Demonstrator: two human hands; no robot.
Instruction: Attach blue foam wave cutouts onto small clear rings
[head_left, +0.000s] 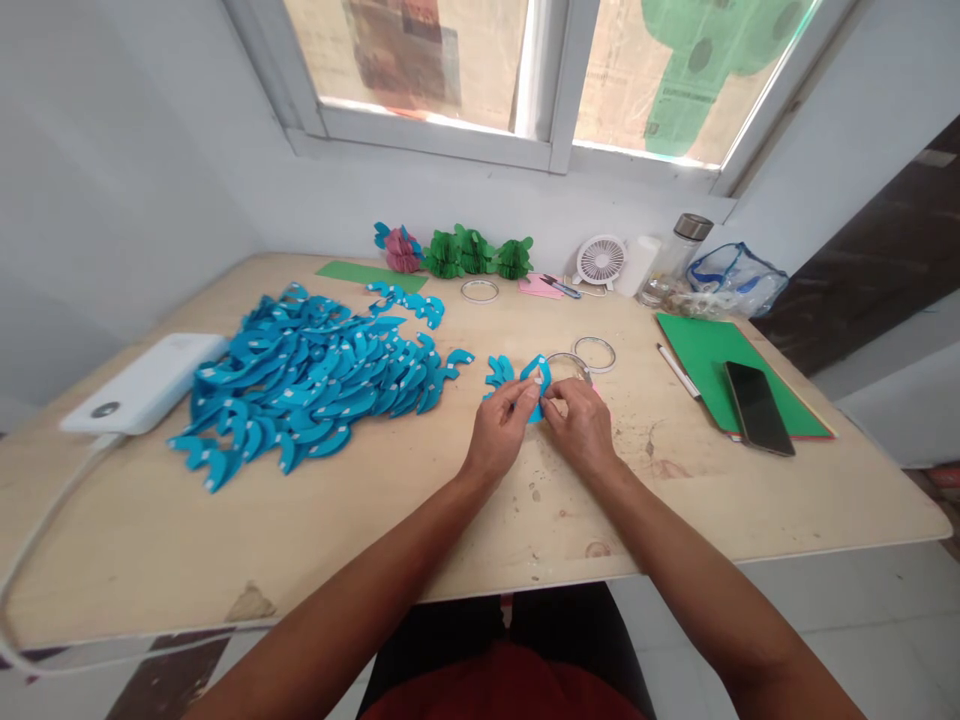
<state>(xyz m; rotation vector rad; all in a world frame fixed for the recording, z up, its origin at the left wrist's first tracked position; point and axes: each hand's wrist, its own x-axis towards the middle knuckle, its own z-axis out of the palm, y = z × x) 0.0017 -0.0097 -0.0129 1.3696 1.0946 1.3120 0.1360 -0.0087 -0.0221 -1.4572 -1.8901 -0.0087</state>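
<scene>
My left hand (pixel 501 425) and my right hand (pixel 581 420) meet at the middle of the wooden table (pixel 420 530). Both pinch one blue curved paper piece (pixel 536 385) between their fingertips. A second small blue cutout (pixel 498 372) lies just left of it. A large heap of blue curved paper pieces (pixel 315 380) with small white tabs is spread to the left of my hands. Two clear tape rings (pixel 595 354) lie just beyond my right hand.
A white power bank (pixel 142 385) with a cable sits at the left edge. Green paper sheets (pixel 720 375) with a black phone (pixel 757 405) and a pen (pixel 677 370) lie at the right. Paper flowers (pixel 457 252), a small fan (pixel 600 262), a bottle and a clear pouch stand by the wall.
</scene>
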